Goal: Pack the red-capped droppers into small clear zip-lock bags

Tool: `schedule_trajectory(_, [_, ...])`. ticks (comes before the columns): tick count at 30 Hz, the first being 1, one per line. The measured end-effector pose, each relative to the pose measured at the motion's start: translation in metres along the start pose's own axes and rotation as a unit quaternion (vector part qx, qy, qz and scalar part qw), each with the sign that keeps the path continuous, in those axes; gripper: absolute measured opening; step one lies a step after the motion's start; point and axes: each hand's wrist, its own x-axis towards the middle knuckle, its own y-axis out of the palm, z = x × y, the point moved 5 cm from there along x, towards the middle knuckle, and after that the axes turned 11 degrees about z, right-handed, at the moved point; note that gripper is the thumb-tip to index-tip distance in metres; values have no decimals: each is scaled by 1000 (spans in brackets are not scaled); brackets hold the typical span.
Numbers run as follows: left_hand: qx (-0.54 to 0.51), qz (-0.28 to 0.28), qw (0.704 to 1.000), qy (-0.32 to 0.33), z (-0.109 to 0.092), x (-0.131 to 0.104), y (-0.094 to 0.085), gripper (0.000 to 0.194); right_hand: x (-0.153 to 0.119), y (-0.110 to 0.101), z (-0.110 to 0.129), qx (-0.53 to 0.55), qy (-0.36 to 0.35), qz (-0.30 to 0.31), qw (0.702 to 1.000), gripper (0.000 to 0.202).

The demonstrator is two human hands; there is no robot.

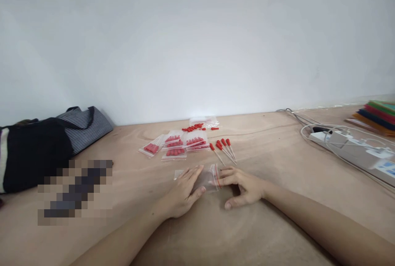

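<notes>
While both forearms stretch forward over the pale wooden tabletop, the left hand lies flat with fingers together on a small clear plastic zip bag with a red seal line, pressing it to the surface. The right hand rests at the bag's right end, its fingertips touching the sealed edge and its thumb tucked beneath, near the table; neither hand lifts the bag. Just beyond the right hand lie four thin sticks with red tips, fanned out side by side. To their left sits a cluster of clear bags filled with red pieces, overlapping one another. Farther back, near the wall, loose red pieces are scattered beside another clear bag. At the far left rests a dark bag with a grey striped fabric panel. At the right lie a white power strip with cables and, behind it, a stack of coloured sheets.
</notes>
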Motion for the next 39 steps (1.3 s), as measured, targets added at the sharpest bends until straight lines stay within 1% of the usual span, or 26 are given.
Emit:
schedule_trajectory(3, [-5, 1, 1000, -11, 1, 1, 0, 52, 0, -5, -6, 63, 15, -40, 997, 51])
schedule_trajectory(5, [-7, 4, 1000, -12, 2, 2, 1, 52, 3, -13, -16, 61, 50, -92, 993, 37])
schedule_trajectory(7, [-9, 5, 1000, -7, 2, 3, 3, 53, 8, -25, -31, 10, 132, -171, 976, 24])
schedule_trajectory(8, [-10, 3, 1000, -4, 3, 3, 4, 54, 10, -32, -39, -25, 186, -212, 959, 20])
schedule_trajectory(10, [-12, -5, 1000, 2, 4, 3, 5, 54, 17, -43, -54, -85, 288, -261, 917, 17])
schedule_trajectory(12, [-15, -9, 1000, 4, 5, 3, 6, 54, 26, -49, -65, -122, 377, -266, 879, 17])
schedule_trajectory(14, [-19, -7, 1000, 5, 6, 3, 7, 54, 35, -51, -73, -143, 454, -239, 846, 22])
schedule_trajectory(16, [-22, -4, 1000, 4, 6, 3, 7, 55, 43, -51, -78, -147, 502, -203, 828, 28])
schedule_trajectory(17, [-22, -2, 1000, 3, 5, 3, 7, 55, 47, -50, -80, -143, 514, -189, 824, 29])
schedule_trajectory(21, [-25, 2, 1000, -1, 4, 4, 7, 56, 55, -49, -82, -115, 521, -169, 828, 22])
schedule_trajectory(25, [-25, 6, 1000, -3, 3, 3, 7, 57, 49, -51, -72, -90, 493, -173, 848, 20])
schedule_trajectory(26, [-24, 7, 1000, -6, 3, 3, 6, 57, 45, -51, -67, -84, 477, -177, 857, 21])
schedule_trajectory(28, [-25, 8, 1000, -9, 2, 3, 5, 56, 32, -52, -57, -49, 413, -206, 886, 27])
schedule_trajectory(29, [-25, 8, 1000, -9, 1, 3, 4, 55, 25, -52, -51, -10, 362, -236, 902, 30])
schedule_trajectory(30, [-25, 8, 1000, -10, 1, 3, 4, 55, 15, -51, -47, 41, 318, -269, 908, 33])
schedule_trajectory(31, [-26, 7, 1000, -10, 0, 3, 3, 54, 5, -49, -46, 96, 293, -302, 902, 36])
schedule_trajectory(32, [-28, 6, 1000, -10, -1, 3, 3, 54, -6, -46, -46, 149, 281, -336, 887, 39])
schedule_trajectory(34, [-33, 3, 999, -11, -1, 3, 2, 53, -23, -37, -49, 224, 286, -394, 844, 44])
schedule_trajectory(36, [-39, -2, 999, -9, -1, 2, 2, 53, -32, -28, -52, 261, 281, -446, 809, 45])
schedule_trajectory(39, [-38, -9, 999, -4, -1, 2, 2, 53, -34, -18, -56, 276, 273, -498, 775, 40])
